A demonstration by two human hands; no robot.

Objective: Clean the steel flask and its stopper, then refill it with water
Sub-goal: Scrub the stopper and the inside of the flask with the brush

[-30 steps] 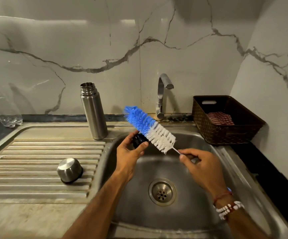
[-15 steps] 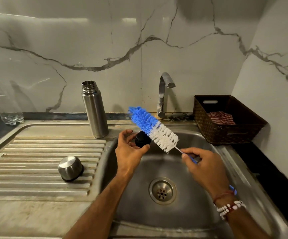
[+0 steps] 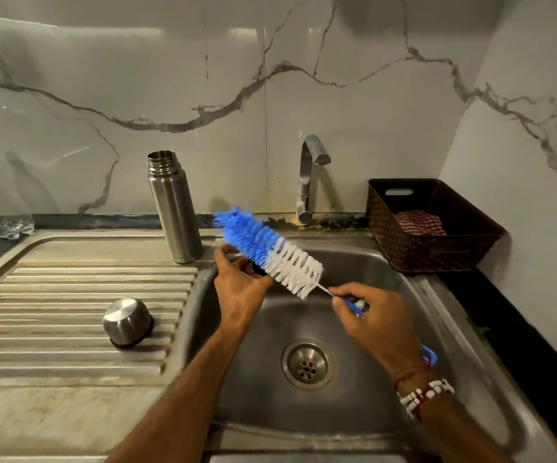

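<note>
The steel flask point(image 3: 174, 208) stands upright and uncapped at the back rim of the sink. Over the basin's left edge, my left hand point(image 3: 241, 289) holds the black stopper point(image 3: 256, 269), mostly hidden by the brush. My right hand point(image 3: 375, 320) grips the blue handle of a bottle brush point(image 3: 268, 250) with blue and white bristles. The bristles lie across the stopper. The flask's steel cup lid point(image 3: 127, 322) sits upside down on the ribbed drainboard.
The tap point(image 3: 308, 177) rises behind the sink basin point(image 3: 307, 362), with no water running. A brown woven basket point(image 3: 427, 228) holding a red striped cloth stands at the right. A clear plastic bottle point(image 3: 6, 208) lies at the far left on the counter.
The brush has slid across the stopper, with its bristles now covering more of it. My left hand has turned slightly with the stopper.
</note>
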